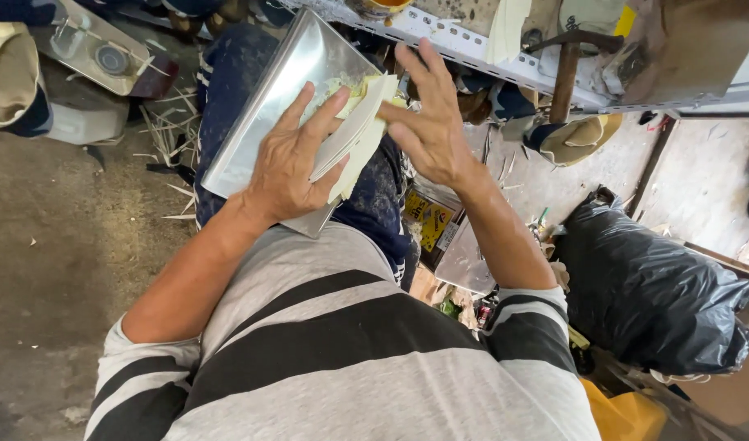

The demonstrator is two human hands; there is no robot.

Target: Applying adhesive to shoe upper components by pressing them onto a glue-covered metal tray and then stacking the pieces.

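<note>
Shiny sheet metal, a flat rectangular steel tray (260, 98), lies tilted across the person's lap on dark blue trousers (227, 65). On its lower right part sits a thin, pale cream folded sheet (360, 122), bent into a wedge with its edges fanned apart.

The left hand (289, 167) lies flat on the tray with fingers spread, its thumb and forefinger closing around the lower edge of the cream sheet and pressing it against the metal. The right hand (430, 122) is open, fingers stretched upward and slightly apart, its thumb and palm edge touching the sheet's right side; it does not clasp anything.

Both forearms come out of a grey shirt with broad black stripes (334, 343).

Just beyond the tray runs a white perforated metal rail (464, 49), with a wooden-handled tool (566, 77) hanging behind it. A tan hat (579, 139) lies on the concrete floor (56, 237) to the right, near a bulging black plastic bag (644, 294). Pale straw-like slivers (166, 131) are scattered on the floor left of the tray.
</note>
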